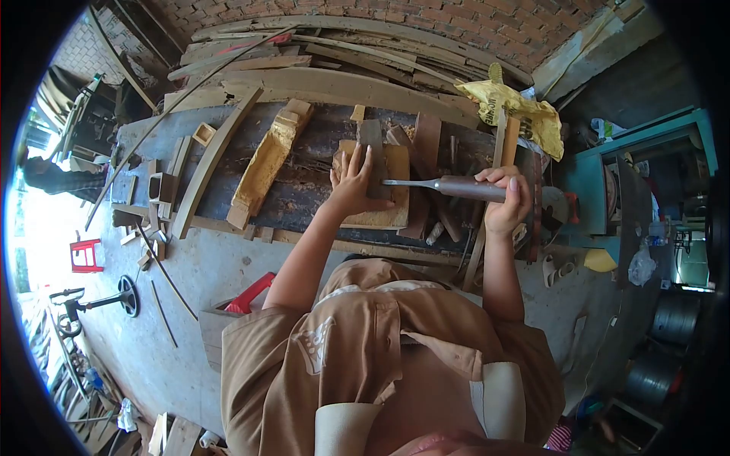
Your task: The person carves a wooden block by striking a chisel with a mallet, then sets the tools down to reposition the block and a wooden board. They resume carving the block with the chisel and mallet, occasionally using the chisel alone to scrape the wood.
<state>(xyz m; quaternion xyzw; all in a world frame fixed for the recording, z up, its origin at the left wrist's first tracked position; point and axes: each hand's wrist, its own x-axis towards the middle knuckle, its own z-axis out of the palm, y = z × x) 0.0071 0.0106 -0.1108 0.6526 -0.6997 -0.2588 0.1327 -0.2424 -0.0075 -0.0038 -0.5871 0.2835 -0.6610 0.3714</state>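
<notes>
Chisel (445,185) extends sideways between the two hands, its dark brown handle in the right hand (509,201) and its steel blade pointing toward the left hand (351,186). The right hand's fingers are curled closed around the end of the handle. The left hand is open, fingers spread and palm down, pressing on a dark grey block (370,138) and holding nothing in a closed grip. The chisel's tip is at the right edge of that block, just beside the left hand; whether it touches cannot be made out. Beneath the block is a pale wooden board (398,209) on the dark table (308,182), with the left hand's wrist at the board's near-left side. To the right of the block, a reddish-brown wooden plank (427,137) lies near the chisel's blade. Left of the left hand, well apart from the chisel, rests a hollowed yellowish timber (265,163). A yellow sack (521,118) lies beyond the right hand.
</notes>
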